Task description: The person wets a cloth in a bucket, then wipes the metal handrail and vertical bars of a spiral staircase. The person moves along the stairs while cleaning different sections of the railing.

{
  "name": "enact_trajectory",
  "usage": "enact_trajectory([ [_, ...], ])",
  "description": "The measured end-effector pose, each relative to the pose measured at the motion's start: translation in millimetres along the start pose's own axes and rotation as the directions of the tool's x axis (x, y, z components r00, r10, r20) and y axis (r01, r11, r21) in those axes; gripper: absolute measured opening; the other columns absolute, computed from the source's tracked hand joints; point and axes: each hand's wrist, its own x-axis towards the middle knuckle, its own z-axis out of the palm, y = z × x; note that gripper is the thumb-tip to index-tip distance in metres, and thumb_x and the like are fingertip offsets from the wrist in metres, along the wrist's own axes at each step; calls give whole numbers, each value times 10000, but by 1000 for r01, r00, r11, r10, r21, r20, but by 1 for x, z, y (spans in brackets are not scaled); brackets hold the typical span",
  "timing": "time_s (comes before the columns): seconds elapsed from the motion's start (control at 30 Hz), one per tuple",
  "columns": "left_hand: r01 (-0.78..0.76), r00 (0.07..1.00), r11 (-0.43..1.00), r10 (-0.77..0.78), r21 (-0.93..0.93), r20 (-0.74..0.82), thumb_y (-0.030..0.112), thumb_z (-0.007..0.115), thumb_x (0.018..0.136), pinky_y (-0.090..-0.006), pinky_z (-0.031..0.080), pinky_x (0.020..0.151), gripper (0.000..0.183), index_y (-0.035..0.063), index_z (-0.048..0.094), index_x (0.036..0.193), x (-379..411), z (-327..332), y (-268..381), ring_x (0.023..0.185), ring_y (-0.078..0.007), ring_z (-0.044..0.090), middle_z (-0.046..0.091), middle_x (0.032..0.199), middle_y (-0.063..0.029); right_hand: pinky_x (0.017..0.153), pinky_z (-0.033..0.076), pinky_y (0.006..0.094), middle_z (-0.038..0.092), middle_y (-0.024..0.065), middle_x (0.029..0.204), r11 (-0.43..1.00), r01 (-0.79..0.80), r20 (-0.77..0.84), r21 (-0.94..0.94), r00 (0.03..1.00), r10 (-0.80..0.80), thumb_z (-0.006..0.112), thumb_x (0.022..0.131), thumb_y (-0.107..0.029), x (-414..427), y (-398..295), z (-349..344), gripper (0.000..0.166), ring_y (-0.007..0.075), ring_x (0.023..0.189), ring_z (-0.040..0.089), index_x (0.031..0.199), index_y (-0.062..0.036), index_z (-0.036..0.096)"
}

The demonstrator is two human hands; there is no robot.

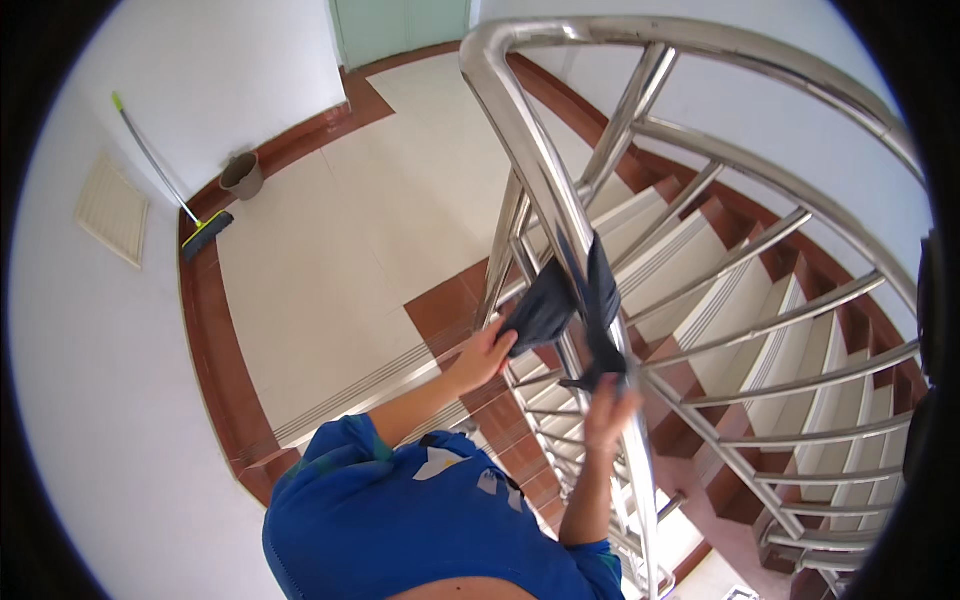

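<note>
A dark grey cloth point(544, 304) is draped around a polished metal handrail point(553, 169), with part of it on each side of the tube. My left hand point(486, 356) pinches the cloth's left end between thumb and fingers. On the rail's near stretch, my right hand point(611, 409) grips the other end of the cloth; it is blurred, and its fingertips are partly covered by the fabric. Both forearms reach out from the blue shirt point(427, 517) I wear.
Metal balusters and bars point(720, 161) run beneath the rail. Stairs point(739, 289) with red-brown edging lie at the right. Across the tiled landing point(337, 247), a push broom point(206, 232) leans on the wall near a grey-brown bucket point(243, 177). A pale green door point(401, 30) stands beyond.
</note>
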Motion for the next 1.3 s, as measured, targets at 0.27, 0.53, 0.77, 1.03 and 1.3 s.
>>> enact_trajectory([
  [0.27,-109,983,982,84,-152,-161,260,623,933,-190,390,530,207,64,592,873,8,0,-8,617,-23,491,557,729,36,572,363,298,492,110,656,997,51,139,-51,989,-43,555,877,-96,-32,-43,-69,129,173,601,470,887,26,596],
  [0.53,158,987,955,-160,-253,12,285,614,933,-242,472,715,294,31,574,1075,-10,81,-80,788,-84,579,632,907,-29,772,526,284,658,95,975,647,-288,-212,706,786,581,597,943,-316,28,30,-114,350,173,849,654,1057,15,582],
  [0.77,379,890,917,-327,-120,317,196,587,939,-273,494,782,162,60,562,1023,-55,85,-102,900,-122,602,630,952,-42,710,521,257,670,75,931,629,-442,-29,639,804,595,610,939,-285,43,-22,-162,335,140,813,645,1052,30,610],
  [1.03,216,874,957,-101,-193,475,106,566,945,-254,475,772,97,43,537,1012,-73,83,-26,859,-108,576,584,898,-33,753,403,185,605,-15,878,865,-471,-99,172,866,491,659,911,-316,43,-63,-224,355,49,833,510,999,27,646],
  [1.3,-432,720,882,464,-191,515,208,698,836,-395,278,1093,612,64,365,1329,-35,165,72,1272,-229,401,423,1333,-130,668,466,199,658,36,856,824,-456,-80,335,858,507,634,916,-357,66,-137,-252,402,84,743,606,1020,32,644],
])
